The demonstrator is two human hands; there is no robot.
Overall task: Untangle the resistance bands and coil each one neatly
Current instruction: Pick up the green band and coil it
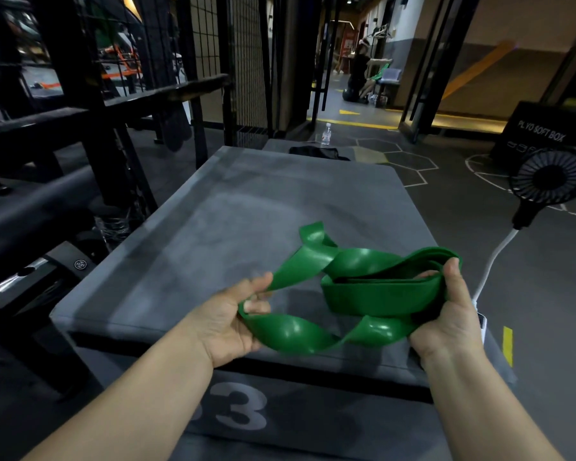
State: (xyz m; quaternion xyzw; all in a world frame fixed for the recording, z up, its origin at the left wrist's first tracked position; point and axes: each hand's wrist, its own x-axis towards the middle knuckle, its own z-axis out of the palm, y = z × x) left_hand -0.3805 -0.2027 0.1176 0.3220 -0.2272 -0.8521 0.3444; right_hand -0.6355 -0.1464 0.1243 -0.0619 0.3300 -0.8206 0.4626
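A wide green resistance band (356,287) hangs between both hands above the grey soft plyo box (233,207). My right hand (446,314) grips the folded, layered part of the band, thumb up over its far end. My left hand (233,314) pinches a loose twisted loop of the same band between thumb and fingers. One twisted strand runs low from hand to hand; another loose end curls up toward the box's middle.
A black metal rack (90,104) with mesh stands to the left. A small black fan (549,181) with a white cable is on the right, before a black soft box (542,131). A water bottle (326,134) and dark cloth (316,153) lie beyond. A person sits in the far corridor.
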